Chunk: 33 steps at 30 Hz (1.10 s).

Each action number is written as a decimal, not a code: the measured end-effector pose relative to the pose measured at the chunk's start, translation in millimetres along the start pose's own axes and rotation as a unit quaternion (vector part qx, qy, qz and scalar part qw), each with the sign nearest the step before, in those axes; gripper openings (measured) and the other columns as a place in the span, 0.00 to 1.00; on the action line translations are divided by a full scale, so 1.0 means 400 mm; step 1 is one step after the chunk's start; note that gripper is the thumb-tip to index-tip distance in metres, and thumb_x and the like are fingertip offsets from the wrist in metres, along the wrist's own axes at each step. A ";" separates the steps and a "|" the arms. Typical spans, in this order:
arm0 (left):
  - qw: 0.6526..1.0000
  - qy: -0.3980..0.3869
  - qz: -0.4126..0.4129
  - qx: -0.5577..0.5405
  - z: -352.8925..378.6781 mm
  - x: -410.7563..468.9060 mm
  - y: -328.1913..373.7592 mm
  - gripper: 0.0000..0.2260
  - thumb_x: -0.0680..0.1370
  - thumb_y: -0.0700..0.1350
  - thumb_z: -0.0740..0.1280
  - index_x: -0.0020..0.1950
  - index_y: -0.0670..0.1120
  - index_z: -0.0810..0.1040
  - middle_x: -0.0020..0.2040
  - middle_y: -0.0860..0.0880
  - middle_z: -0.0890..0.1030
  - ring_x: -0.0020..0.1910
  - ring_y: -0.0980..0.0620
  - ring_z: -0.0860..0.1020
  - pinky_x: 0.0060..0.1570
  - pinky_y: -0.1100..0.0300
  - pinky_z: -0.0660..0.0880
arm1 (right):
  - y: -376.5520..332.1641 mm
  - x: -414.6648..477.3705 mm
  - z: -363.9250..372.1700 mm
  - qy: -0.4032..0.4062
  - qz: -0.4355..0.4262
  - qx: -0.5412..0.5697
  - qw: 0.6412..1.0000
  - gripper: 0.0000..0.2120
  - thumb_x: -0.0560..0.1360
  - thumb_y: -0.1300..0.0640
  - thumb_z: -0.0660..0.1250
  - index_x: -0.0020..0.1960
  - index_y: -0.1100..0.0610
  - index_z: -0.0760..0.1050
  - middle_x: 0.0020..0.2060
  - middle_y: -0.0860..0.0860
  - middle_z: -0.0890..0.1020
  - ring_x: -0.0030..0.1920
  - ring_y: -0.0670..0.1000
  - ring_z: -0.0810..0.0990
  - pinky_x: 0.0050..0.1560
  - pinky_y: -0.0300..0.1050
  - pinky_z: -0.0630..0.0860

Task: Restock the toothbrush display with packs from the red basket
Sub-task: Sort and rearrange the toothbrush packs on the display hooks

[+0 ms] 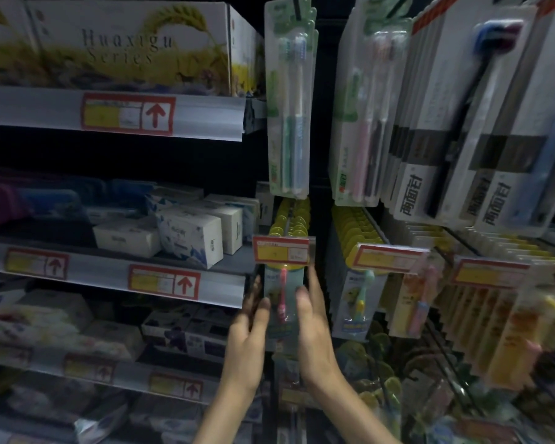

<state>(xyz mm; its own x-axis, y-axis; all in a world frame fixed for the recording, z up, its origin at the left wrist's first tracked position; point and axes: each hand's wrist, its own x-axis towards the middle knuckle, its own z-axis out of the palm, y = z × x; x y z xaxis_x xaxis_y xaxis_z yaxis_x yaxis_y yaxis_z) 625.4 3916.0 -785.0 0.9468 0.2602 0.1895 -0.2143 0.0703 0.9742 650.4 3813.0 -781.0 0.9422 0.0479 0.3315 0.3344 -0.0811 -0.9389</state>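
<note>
Pack (282,302) is gripped at both side edges by left hand (249,325) and right hand (313,318); judged light, bendy, slick blister card, so a high edge grip is advised.

Dim light, against a dark back wall (173,158). At 9 o'clock, grey metal shelves with pale front rails (103,274), carrying red-and-yellow paper price labels with red arrows (128,114). At 11 o'clock, a white cardboard carton printed with yellow grain (125,43). Between 9 o'clock and centre, small white paper boxes with blue print (189,235).
</note>
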 end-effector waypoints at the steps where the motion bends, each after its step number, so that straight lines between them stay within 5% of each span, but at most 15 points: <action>1: 1.000 0.002 -0.002 0.006 0.002 0.000 0.000 0.15 0.79 0.57 0.62 0.65 0.67 0.72 0.56 0.81 0.77 0.59 0.82 0.71 0.55 0.82 0.67 | 0.002 0.009 0.005 0.011 0.005 0.033 0.999 0.38 0.75 0.24 0.49 0.82 0.36 0.53 0.81 0.35 0.58 0.81 0.36 0.54 0.83 0.55 0.53; 9: 1.000 -0.005 -0.030 0.007 0.009 0.012 0.003 0.06 0.82 0.50 0.66 0.53 0.63 0.74 0.43 0.78 0.81 0.46 0.82 0.75 0.43 0.81 0.70 | -0.042 0.083 0.005 0.070 0.031 0.131 0.988 0.40 0.71 0.24 0.54 0.81 0.37 0.60 0.79 0.36 0.65 0.78 0.37 0.62 0.82 0.55 0.58; 13: 0.999 0.013 -0.034 0.008 0.015 0.028 0.003 0.12 0.77 0.66 0.66 0.60 0.69 0.73 0.59 0.73 0.74 0.57 0.76 0.71 0.60 0.71 0.67 | -0.022 0.030 0.011 0.076 -0.030 0.055 0.995 0.34 0.77 0.28 0.52 0.81 0.35 0.56 0.79 0.30 0.60 0.79 0.33 0.57 0.81 0.47 0.56; 16: 0.999 0.011 -0.032 0.014 0.023 0.042 -0.003 0.21 0.77 0.68 0.62 0.70 0.70 0.72 0.67 0.67 0.75 0.68 0.64 0.72 0.65 0.62 0.66 | -0.013 0.020 0.009 0.078 -0.084 -0.022 0.993 0.33 0.79 0.34 0.56 0.82 0.38 0.56 0.80 0.34 0.62 0.79 0.35 0.58 0.78 0.42 0.58; 23: 0.999 0.047 -0.022 0.011 0.057 0.073 -0.026 0.20 0.86 0.47 0.62 0.78 0.53 0.71 0.74 0.56 0.74 0.73 0.56 0.71 0.54 0.77 0.66 | -0.006 0.060 0.023 0.081 -0.062 -0.015 0.995 0.29 0.82 0.33 0.51 0.82 0.35 0.55 0.79 0.36 0.65 0.80 0.40 0.61 0.80 0.58 0.62; 33: 0.997 0.076 -0.024 -0.004 0.069 0.114 -0.028 0.19 0.85 0.44 0.63 0.77 0.51 0.71 0.69 0.54 0.75 0.67 0.57 0.72 0.45 0.85 0.66 | 0.006 0.101 0.055 0.093 -0.045 0.034 0.994 0.28 0.82 0.33 0.51 0.81 0.35 0.57 0.78 0.39 0.69 0.79 0.43 0.66 0.79 0.59 0.63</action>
<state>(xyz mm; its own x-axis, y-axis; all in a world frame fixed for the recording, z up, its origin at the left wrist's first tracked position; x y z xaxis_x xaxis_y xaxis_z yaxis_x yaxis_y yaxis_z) 677.7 3900.6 -783.8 0.9087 0.3995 0.1208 -0.1713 0.0931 0.9808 688.8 3836.5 -772.2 0.8975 -0.1335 0.4203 0.4219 -0.0170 -0.9065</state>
